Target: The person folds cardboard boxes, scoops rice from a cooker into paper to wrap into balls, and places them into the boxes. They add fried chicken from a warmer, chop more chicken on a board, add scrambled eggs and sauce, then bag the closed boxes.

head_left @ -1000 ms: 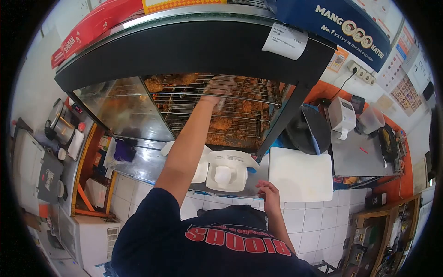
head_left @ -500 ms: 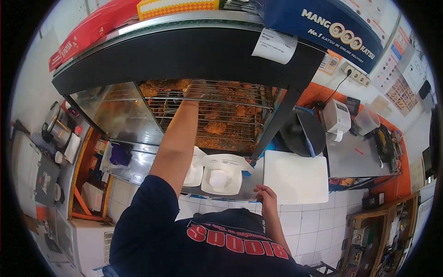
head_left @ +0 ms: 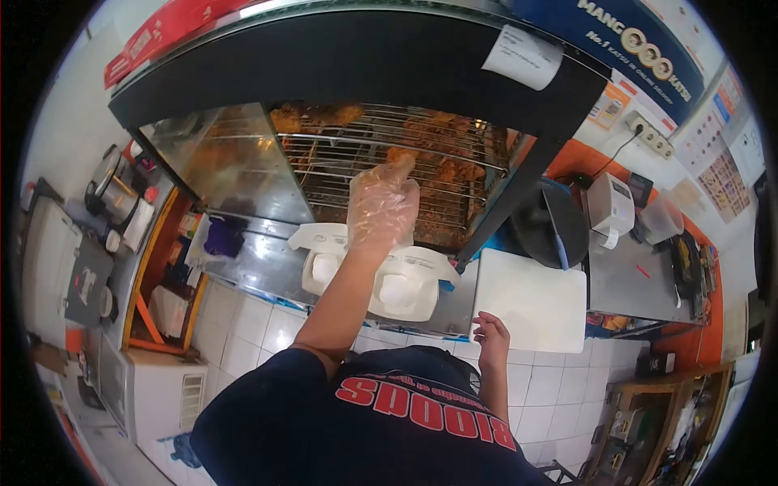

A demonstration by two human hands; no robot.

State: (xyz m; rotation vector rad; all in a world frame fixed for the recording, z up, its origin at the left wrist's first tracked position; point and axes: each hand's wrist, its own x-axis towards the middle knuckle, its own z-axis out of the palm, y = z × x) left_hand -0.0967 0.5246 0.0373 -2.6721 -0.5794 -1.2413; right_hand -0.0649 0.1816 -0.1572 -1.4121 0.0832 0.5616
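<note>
My left hand [head_left: 382, 202], in a clear plastic glove, is in front of the opening of a display cabinet [head_left: 340, 69]. Its fingers are closed on a piece of fried chicken [head_left: 400, 155], orange-brown and crumbed. Behind it, more fried chicken [head_left: 442, 130] lies on wire racks [head_left: 340, 166]. Below my left forearm are two white paper boxes with raised lids; a rounded white item sits in the right box [head_left: 421, 304] and another in the left box [head_left: 312, 275]. My bare right hand [head_left: 491, 330] hovers by the left edge of a white cutting board [head_left: 535, 296], fingers loosely bent and apart, holding nothing.
A black pan [head_left: 547, 223] with a blue-handled utensil [head_left: 561, 247] stands behind the board. Further right are a white label printer [head_left: 609, 206] and a clear plastic tub [head_left: 660, 220]. A purple cloth [head_left: 222, 237] lies on the metal counter at left. A glass panel [head_left: 219, 178] covers the cabinet's left side.
My left hand has drawn back out of the rack toward me, bringing a piece of fried chicken. My right hand stays beside the cutting board. The view has shifted slightly.
</note>
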